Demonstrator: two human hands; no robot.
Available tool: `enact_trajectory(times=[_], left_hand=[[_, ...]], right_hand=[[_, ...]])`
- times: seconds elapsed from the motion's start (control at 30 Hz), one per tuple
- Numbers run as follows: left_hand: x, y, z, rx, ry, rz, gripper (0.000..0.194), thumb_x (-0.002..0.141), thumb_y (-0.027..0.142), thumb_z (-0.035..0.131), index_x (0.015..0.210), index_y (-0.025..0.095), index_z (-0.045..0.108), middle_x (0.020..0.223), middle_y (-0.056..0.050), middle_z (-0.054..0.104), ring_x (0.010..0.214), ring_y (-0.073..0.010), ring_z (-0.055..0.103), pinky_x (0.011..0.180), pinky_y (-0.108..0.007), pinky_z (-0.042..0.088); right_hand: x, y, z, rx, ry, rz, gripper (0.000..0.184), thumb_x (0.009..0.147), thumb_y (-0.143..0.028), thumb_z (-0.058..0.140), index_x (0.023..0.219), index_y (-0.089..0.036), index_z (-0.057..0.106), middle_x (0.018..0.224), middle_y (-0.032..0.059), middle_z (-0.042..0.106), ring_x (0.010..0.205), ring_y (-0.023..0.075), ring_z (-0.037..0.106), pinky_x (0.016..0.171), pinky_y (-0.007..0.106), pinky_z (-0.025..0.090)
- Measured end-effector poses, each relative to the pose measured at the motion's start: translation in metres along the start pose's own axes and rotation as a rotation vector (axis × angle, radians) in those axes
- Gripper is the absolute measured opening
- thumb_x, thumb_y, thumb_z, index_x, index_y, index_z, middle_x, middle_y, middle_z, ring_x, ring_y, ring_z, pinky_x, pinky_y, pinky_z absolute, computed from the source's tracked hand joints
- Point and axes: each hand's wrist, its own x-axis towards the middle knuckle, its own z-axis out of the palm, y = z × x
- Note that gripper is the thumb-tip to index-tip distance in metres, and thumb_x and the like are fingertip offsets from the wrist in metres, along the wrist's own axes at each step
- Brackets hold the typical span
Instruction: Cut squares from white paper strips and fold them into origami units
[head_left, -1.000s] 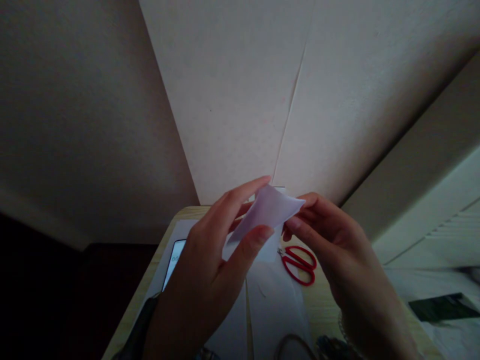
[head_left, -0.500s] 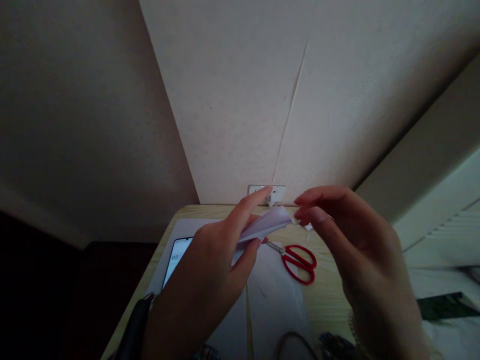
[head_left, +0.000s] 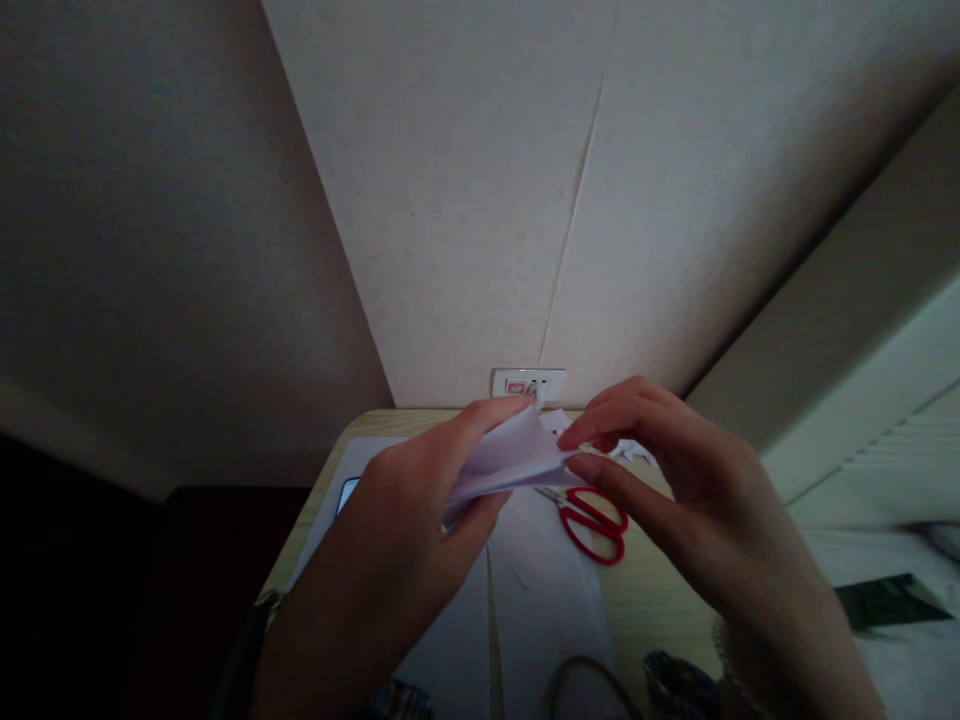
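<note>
A folded piece of white paper (head_left: 510,455) is held in the air above a small wooden table (head_left: 660,590). My left hand (head_left: 405,530) grips its left part between thumb and fingers. My right hand (head_left: 675,490) pinches the paper's right tip with thumb and forefinger. Red-handled scissors (head_left: 592,520) lie on the table just below and right of the paper. Flat white sheets (head_left: 547,600) lie on the table under my hands.
A phone with a lit screen (head_left: 346,492) lies at the table's left, mostly behind my left hand. A wall socket (head_left: 527,382) sits at the table's far edge. Small paper scraps (head_left: 634,452) lie near it. A dark flat object (head_left: 885,598) rests on white fabric at right.
My right hand let go of the paper, lifted, then came back and pinched its right tip. The left hand kept hold and tilted the paper flatter.
</note>
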Motion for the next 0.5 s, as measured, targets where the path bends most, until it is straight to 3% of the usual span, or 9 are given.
enact_trajectory(times=[0.13, 0.23, 0.37, 0.5], left_hand=[[0.000, -0.001, -0.001, -0.017, -0.069, 0.030, 0.054, 0.086, 0.012, 0.063, 0.135, 0.035, 0.059, 0.136, 0.009, 0.072, 0.118, -0.0140, 0.070, 0.109, -0.025, 0.048], [0.003, 0.001, -0.003, -0.064, -0.076, 0.014, 0.051, 0.088, 0.021, 0.069, 0.134, 0.038, 0.060, 0.134, 0.009, 0.073, 0.116, -0.0152, 0.070, 0.109, -0.028, 0.048], [0.006, 0.007, -0.012, -0.120, -0.026, -0.033, 0.022, 0.094, 0.037, 0.065, 0.114, 0.031, 0.072, 0.121, 0.006, 0.078, 0.110, -0.0169, 0.072, 0.102, -0.027, 0.052], [0.008, 0.009, -0.019, -0.116, 0.059, 0.015, 0.016, 0.096, 0.031, 0.061, 0.090, 0.032, 0.076, 0.107, 0.010, 0.082, 0.097, -0.0118, 0.073, 0.091, -0.021, 0.051]], right_hand=[[0.002, 0.000, -0.001, -0.009, -0.048, -0.048, 0.011, 0.088, -0.018, 0.075, 0.083, -0.028, 0.075, 0.087, -0.0026, 0.067, 0.081, 0.0145, 0.062, 0.071, 0.025, 0.050], [0.003, 0.001, -0.001, 0.006, -0.020, -0.087, 0.015, 0.087, -0.015, 0.075, 0.076, -0.024, 0.073, 0.080, -0.0033, 0.066, 0.077, 0.0125, 0.062, 0.069, 0.024, 0.049], [0.002, 0.001, 0.000, 0.005, 0.041, -0.114, 0.017, 0.087, -0.016, 0.077, 0.073, -0.023, 0.071, 0.076, -0.0048, 0.065, 0.073, 0.0108, 0.061, 0.065, 0.023, 0.047], [0.000, -0.005, 0.002, -0.028, 0.055, -0.140, 0.016, 0.088, -0.013, 0.075, 0.076, -0.024, 0.072, 0.078, -0.0053, 0.065, 0.075, 0.0109, 0.060, 0.069, 0.023, 0.047]])
